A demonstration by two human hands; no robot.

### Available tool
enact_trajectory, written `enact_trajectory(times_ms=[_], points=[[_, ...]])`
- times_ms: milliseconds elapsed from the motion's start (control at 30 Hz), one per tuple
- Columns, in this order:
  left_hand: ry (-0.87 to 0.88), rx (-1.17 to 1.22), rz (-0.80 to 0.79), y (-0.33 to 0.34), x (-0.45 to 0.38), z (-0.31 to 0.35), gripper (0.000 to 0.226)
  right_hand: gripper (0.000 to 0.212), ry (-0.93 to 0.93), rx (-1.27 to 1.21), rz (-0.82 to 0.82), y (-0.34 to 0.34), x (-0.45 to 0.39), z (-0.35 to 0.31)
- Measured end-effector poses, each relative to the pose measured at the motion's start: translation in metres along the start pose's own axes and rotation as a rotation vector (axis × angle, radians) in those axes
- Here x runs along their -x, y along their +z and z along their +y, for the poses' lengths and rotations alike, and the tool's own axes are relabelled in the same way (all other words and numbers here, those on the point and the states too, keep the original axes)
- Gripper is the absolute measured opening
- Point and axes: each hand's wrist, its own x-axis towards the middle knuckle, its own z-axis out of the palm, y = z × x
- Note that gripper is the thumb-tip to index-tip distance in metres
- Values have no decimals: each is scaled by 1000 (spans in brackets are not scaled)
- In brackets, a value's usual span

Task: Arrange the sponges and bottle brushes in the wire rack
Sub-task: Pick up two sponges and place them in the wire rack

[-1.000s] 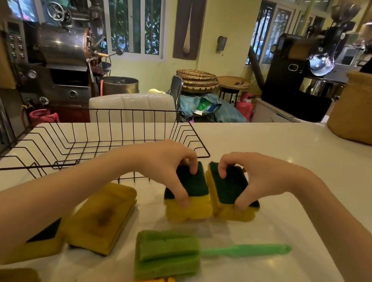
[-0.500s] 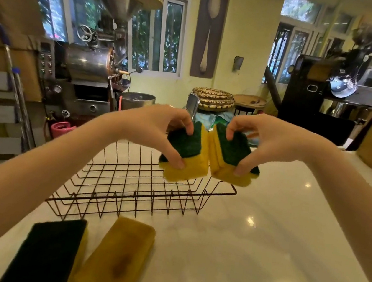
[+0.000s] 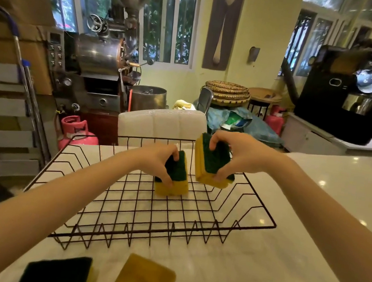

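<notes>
A black wire rack [image 3: 261, 225] stands on the white counter in front of me. My left hand [image 3: 153, 160] grips a yellow sponge with a green scrub face [image 3: 175, 182], held on edge inside the rack near its floor. My right hand [image 3: 238, 155] holds a second yellow-and-green sponge [image 3: 202, 169] upright, higher, over the rack's back right part. Two more sponges lie on the counter in front of the rack: a dark green-faced one [image 3: 59, 271] and a yellow-brown one [image 3: 143, 280]. No bottle brush is in view.
The white counter [image 3: 306, 265] stretches to the right and toward me. Behind the rack stands a white padded chair back [image 3: 161, 123]. Beyond are a pink gas cylinder [image 3: 76, 130], a metal roasting machine [image 3: 101, 57] and a black machine [image 3: 337, 109] at right.
Both hands lifted the two sponges off the counter and carried them forward over the rack. The left sponge has dropped lower into the rack. The brushes have left the view.
</notes>
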Motion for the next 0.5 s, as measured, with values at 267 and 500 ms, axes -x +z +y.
enact_trajectory(times_ms=[267,500], points=[[19,42,-55,18,-7,-6,62,55,32,118,-106,23,-27,2],[3,23,-42,19,-6,-5,60,57,55,187,-213,36,-40,-2]])
